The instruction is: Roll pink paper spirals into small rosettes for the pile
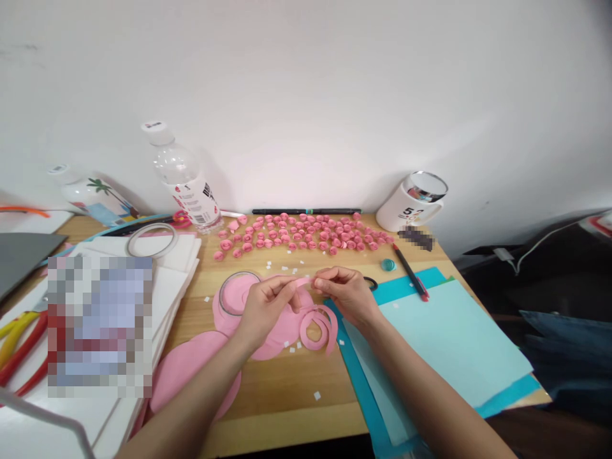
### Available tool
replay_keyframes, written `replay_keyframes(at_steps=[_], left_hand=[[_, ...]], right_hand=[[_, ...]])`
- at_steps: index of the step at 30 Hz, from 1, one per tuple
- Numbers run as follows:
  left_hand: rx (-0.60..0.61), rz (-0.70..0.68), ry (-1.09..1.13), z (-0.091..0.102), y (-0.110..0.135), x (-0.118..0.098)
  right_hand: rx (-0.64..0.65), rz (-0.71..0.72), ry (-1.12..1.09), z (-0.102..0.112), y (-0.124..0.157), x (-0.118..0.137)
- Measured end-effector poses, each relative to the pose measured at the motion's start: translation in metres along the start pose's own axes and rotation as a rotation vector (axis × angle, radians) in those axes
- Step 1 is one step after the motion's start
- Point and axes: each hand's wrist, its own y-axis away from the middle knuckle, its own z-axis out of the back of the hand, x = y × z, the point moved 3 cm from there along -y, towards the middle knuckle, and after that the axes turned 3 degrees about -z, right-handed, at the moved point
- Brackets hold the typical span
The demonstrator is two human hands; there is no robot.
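Note:
My left hand (265,305) and my right hand (345,292) meet over the middle of the wooden desk (282,389). Both pinch a pink paper spiral strip (318,325), whose loose coil hangs down between them onto the desk. Pink paper circles (194,366) lie under and in front of my left hand. A round glass lid (238,292) rests on one of them, just left of my left hand. Several small pink paper roses (306,231) are spread in rows at the back of the desk.
Light blue and teal paper sheets (444,344) lie at the right with a red pen (411,273). A white mug (415,203) stands back right, two plastic bottles (184,178) back left. White sheets (172,280) with a tape ring are at the left.

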Motion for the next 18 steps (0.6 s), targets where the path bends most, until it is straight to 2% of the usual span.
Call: replay_keyframes(at_steps=[12,18], left_hand=[[-0.021,-0.001,0.002,0.0017,0.0007,-0.0009],[0.002,0.003,-0.002,0.0011,0.0006,0.0]], right_hand=[[0.028,-0.065,0.034,-0.0004,0.0004,0.0011],[0.011,-0.088,-0.05,0.0023,-0.0012,-0.002]])
